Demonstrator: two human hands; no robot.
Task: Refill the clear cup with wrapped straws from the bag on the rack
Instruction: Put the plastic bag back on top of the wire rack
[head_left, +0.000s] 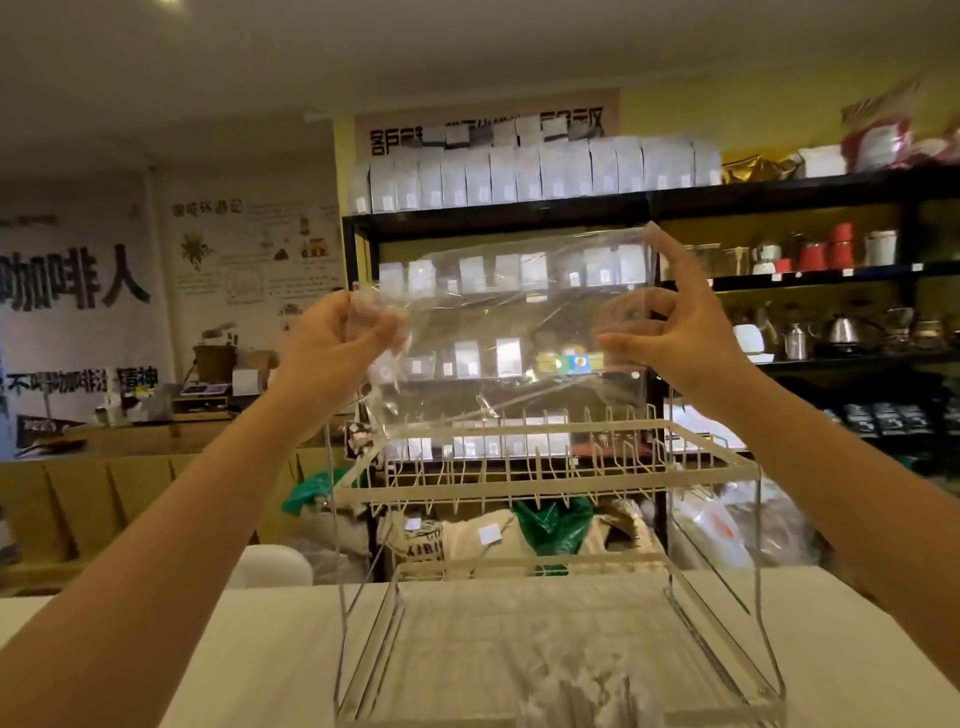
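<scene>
A clear plastic bag is stretched in the air above the rack, a white wire tier in a clear acrylic frame. My left hand grips the bag's bunched left edge with curled fingers. My right hand pinches the bag's right edge between thumb and fingers, the index finger pointing up. The bag looks see-through with no straws showing inside it. Blurred thin wrapped straws seem to lie under the rack's lower tier at the bottom of the view. No clear cup shows.
The rack stands on a white table. Behind it are black shelves with white packets, kettles and red cups. Sacks and green bags lie on the floor past the table. A white rounded chair back sits at the table's far edge.
</scene>
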